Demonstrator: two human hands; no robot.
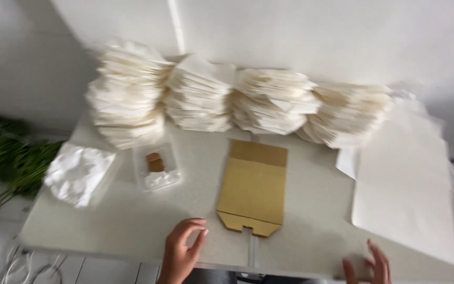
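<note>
A flat brown cardboard piece [253,188] lies in the middle of the pale table [132,221], its notched flap toward me. My left hand [182,252] hovers at the table's near edge just left of that flap, fingers curled and apart, holding nothing. My right hand [371,264] is at the bottom right near the table edge, blurred, fingers spread, close to the near corner of a stack of large white sheets [405,189].
Several tall piles of folded white paper [237,100] line the wall at the back. A clear plastic bag with small brown pieces [156,167] and a crumpled white plastic bag [79,173] lie at the left. Green plants [6,158] sit beyond the table's left edge.
</note>
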